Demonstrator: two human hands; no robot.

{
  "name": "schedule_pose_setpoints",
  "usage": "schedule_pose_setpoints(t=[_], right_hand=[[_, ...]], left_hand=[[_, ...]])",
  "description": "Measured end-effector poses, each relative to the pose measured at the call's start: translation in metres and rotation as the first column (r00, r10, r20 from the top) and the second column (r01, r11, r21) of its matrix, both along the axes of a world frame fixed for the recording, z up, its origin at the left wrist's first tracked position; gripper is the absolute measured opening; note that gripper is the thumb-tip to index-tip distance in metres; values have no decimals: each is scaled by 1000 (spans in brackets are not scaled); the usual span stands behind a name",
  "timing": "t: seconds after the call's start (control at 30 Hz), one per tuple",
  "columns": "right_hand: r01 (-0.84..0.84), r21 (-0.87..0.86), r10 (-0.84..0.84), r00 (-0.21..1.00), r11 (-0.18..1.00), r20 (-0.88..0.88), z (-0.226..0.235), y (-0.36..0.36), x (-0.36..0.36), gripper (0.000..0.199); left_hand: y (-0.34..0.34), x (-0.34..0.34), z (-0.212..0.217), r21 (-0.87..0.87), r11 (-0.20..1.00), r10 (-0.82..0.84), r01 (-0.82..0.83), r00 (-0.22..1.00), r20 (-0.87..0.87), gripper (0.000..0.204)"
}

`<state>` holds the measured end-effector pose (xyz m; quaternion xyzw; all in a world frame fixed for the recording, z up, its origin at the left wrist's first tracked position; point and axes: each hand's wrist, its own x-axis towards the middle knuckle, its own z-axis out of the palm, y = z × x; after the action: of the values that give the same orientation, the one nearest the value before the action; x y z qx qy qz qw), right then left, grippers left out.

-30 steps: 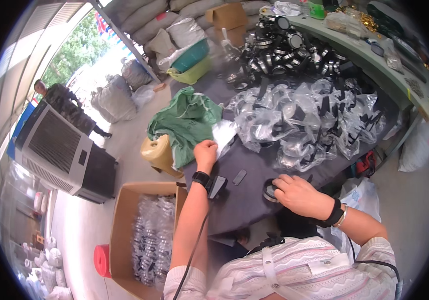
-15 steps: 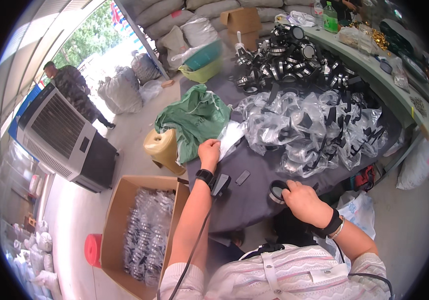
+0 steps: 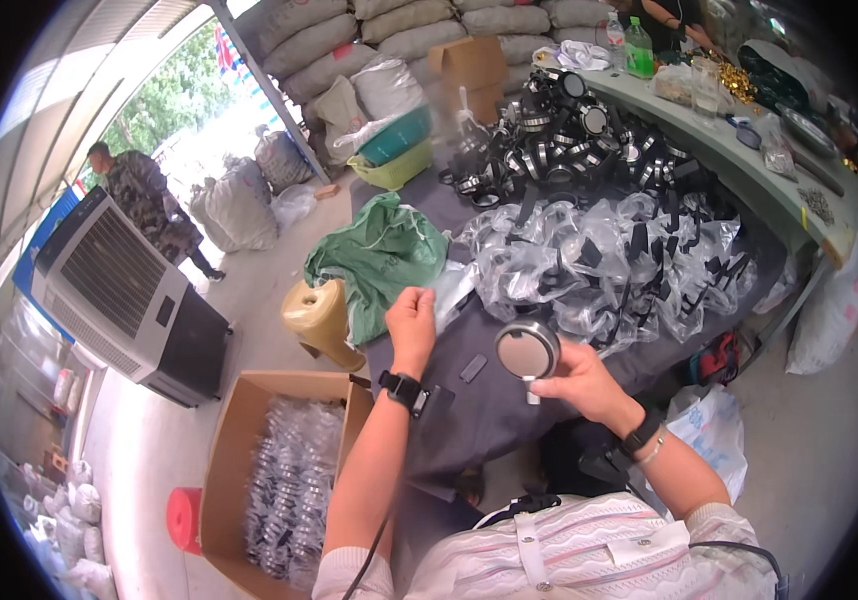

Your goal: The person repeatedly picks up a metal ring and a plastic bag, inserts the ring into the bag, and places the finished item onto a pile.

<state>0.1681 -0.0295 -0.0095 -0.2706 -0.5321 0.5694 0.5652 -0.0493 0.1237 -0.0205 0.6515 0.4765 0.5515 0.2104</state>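
Observation:
My right hand (image 3: pixel 589 382) grips a round black-rimmed disc (image 3: pixel 527 350) with a shiny flat face and a pale tab at its lower edge, raised over the dark tablecloth. My left hand (image 3: pixel 411 325) is closed, its fingers pressed together beside a stack of whitish plastic bags (image 3: pixel 454 290); what it pinches, if anything, is hidden. A green woven sack (image 3: pixel 379 255) lies just beyond that hand. Farther right on the cloth are several similar discs in clear bags (image 3: pixel 599 260), and behind them a heap of unbagged black discs (image 3: pixel 579 130).
An open cardboard box (image 3: pixel 219 480) with rows of bagged pieces stands left of my left arm. Near it are a yellow stool (image 3: pixel 314 315), a red stool (image 3: pixel 184 520) and an air cooler (image 3: pixel 129 290). A small dark bar (image 3: pixel 473 368) lies on the cloth. A person (image 3: pixel 144 200) stands back left.
My right hand has lifted the disc and turned it so its shiny face shows. My left hand stays closed near the whitish bags. The view has shifted slightly.

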Motion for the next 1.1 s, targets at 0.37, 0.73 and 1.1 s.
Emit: schedule_pose_setpoints(t=[0.37,0.73,1.1], right_hand=[[-217,-151,105,838,964,-535,-8,8,-35,33],[158,-58,-124,916,986,381,-6,-13,3,23],[281,-36,-283,956,959,-75,51,6,29,17]], left_hand=[[-97,39,19,-157,891,-402,426,901,164,13],[-126,68,34,19,905,-424,424,903,72,6],[-134,50,42,-118,662,-748,740,645,-155,9]])
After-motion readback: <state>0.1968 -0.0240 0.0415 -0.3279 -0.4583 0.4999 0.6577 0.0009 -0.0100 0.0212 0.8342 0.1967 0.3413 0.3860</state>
